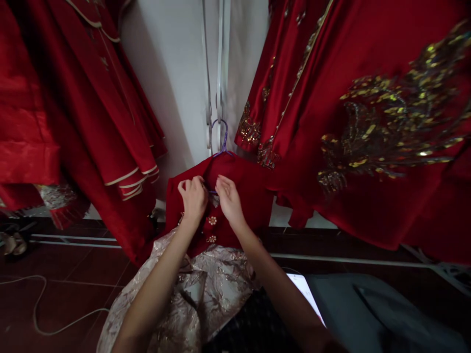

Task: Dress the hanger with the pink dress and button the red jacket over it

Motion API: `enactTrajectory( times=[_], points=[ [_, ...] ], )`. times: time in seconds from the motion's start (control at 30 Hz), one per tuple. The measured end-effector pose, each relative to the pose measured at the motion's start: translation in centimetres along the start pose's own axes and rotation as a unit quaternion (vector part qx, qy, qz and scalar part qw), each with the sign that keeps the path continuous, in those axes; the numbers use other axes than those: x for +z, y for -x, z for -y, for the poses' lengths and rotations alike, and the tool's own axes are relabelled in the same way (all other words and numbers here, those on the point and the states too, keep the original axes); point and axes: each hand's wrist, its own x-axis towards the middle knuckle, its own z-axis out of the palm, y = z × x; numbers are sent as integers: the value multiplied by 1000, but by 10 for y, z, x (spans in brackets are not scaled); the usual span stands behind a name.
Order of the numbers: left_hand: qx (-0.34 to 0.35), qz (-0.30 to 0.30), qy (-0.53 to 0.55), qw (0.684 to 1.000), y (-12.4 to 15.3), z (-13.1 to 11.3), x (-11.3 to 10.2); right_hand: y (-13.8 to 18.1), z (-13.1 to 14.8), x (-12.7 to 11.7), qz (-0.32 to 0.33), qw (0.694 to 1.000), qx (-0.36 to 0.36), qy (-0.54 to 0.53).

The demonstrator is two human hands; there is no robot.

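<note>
A short red jacket (253, 196) with ornate flower-shaped buttons (211, 220) hangs on a purple hanger (225, 142) in front of me. My left hand (194, 197) is at the jacket's neckline with its fingers curled in a pinch on the front edge. Across the neck opening, my right hand (228, 198) has its fingers bent together at the opposite edge. Both hands hide part of the collar, and the fingertips are hard to make out. Below the jacket spreads a pale, shiny patterned skirt (221, 274).
Red garments (121, 122) with cream trim hang on the left; a red garment with gold sequins (382, 122) hangs on the right. A lit phone (305, 294) lies beside a grey surface (353, 304). A cable (40, 309) runs over the dark tiled floor.
</note>
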Motion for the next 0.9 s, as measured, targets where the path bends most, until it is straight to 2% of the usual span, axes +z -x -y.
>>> enactTrajectory(
  times=[0.1, 0.2, 0.3, 0.37, 0.43, 0.5, 0.57, 0.63, 0.67, 0.73, 0.8, 0.87, 0.9],
  points=[
    [-62, -28, -48, 997, 0, 15, -1, -14, -11, 14, -40, 986, 48, 152],
    [-73, -21, -55, 996, -7, 40, -6, -26, -22, -5, -87, 950, 38, 299],
    [-90, 58, -63, 992, -21, 65, -14, -42, -27, -41, -107, 906, 3, 410],
    [-99, 129, -89, 983, -31, 79, -19, -56, -26, -65, -88, 880, 6, 466],
    [-94, 162, -113, 976, -42, 91, -23, -70, -21, -86, -51, 859, 10, 509],
    [-96, 152, -107, 978, -52, 101, -25, -83, -12, -104, -14, 845, 4, 535],
    [-119, 140, -46, 982, -61, 112, -24, -93, -1, -120, 28, 837, -16, 546],
    [-170, 171, 72, 968, -65, 123, -21, -101, 12, -134, 89, 831, -31, 548],
    [-205, 200, 140, 948, -64, 129, -19, -104, 19, -141, 131, 826, -31, 547],
    [-280, 266, 251, 888, -53, 140, -14, -107, 33, -152, 223, 816, -12, 534],
    [-334, 324, 292, 836, -29, 151, -10, -108, 45, -162, 314, 811, 17, 494],
    [-340, 391, 276, 810, 3, 159, -10, -105, 54, -170, 367, 819, 40, 438],
    [-317, 435, 275, 797, 19, 162, -12, -103, 56, -174, 376, 828, 47, 413]
  ],
)
